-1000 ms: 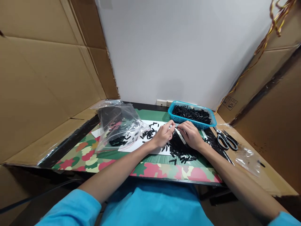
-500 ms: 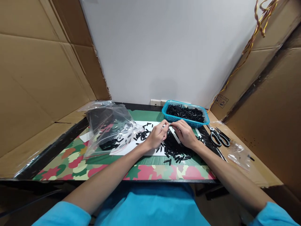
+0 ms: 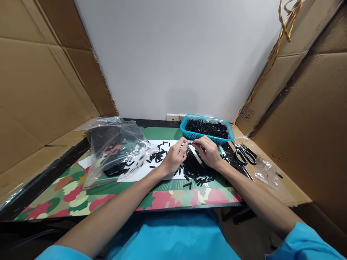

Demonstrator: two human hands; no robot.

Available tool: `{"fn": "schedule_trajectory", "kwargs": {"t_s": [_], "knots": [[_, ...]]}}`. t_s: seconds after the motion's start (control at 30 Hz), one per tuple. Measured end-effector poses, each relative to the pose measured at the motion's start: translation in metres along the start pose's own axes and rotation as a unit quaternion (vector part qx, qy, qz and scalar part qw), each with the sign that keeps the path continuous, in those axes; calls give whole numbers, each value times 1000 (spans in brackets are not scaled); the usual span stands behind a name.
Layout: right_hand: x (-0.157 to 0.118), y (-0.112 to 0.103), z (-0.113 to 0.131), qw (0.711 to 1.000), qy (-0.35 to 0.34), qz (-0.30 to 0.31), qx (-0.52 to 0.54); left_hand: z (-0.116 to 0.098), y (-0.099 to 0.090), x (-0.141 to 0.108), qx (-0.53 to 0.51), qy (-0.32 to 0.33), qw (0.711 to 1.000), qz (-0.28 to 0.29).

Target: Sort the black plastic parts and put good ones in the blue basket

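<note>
My left hand (image 3: 175,156) and my right hand (image 3: 208,151) are close together above the middle of the table, both with fingers pinched. Between their fingertips is something small and dark, too small to make out. Beneath and beside my right hand lies a pile of small black pieces (image 3: 192,167), with a white strip (image 3: 195,155) across it. More black pieces (image 3: 157,156) are scattered on white paper (image 3: 143,169) left of my left hand. A blue basket (image 3: 230,136) full of similar black pieces stands behind my right hand.
A clear plastic bag (image 3: 119,144) with black pieces in it lies at the left. Scissors (image 3: 245,156) and a small clear bag (image 3: 267,173) rest on the right. Cardboard walls (image 3: 35,90) stand at both sides, and twisted wires (image 3: 276,47) hang at the right.
The whole view has shifted, so things appear a little further left. A narrow gap with a dark bit now shows between the fingertips of my two hands.
</note>
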State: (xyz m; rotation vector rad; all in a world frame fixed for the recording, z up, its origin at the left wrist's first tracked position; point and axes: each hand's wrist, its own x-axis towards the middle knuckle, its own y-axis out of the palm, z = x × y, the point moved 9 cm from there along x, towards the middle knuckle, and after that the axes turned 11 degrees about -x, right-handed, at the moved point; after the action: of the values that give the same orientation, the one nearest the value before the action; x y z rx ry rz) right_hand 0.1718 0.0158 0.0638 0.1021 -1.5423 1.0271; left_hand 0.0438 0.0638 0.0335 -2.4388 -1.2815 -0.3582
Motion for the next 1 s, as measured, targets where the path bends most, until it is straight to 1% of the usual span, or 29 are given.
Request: {"fn": "schedule_trajectory", "kwargs": {"t_s": [0.17, 0.3, 0.43, 0.57, 0.67, 0.8, 0.9, 1.0], "knots": [[0, 3, -1, 999, 11, 14, 27, -3, -4, -1, 25, 16, 1000, -6], [0, 6, -2, 997, 33, 27, 60, -6, -6, -1, 38, 29, 999, -17], [0, 8, 0, 992, 58, 43, 106, -7, -8, 0, 26, 37, 999, -29], [1, 10, -1, 979, 101, 63, 166, -7, -7, 0, 3, 38, 999, -25], [3, 14, 0, 960, 145, 77, 226, -8, -7, -1, -15, 42, 999, -25], [5, 21, 5, 920, 191, 98, 327, -11, -7, -3, -37, 54, 997, -35], [5, 25, 8, 890, 213, 108, 389, -13, -5, -4, -58, 66, 995, -45], [5, 26, 10, 866, 224, 110, 433, -15, -2, -5, -77, 79, 992, -53]]}}
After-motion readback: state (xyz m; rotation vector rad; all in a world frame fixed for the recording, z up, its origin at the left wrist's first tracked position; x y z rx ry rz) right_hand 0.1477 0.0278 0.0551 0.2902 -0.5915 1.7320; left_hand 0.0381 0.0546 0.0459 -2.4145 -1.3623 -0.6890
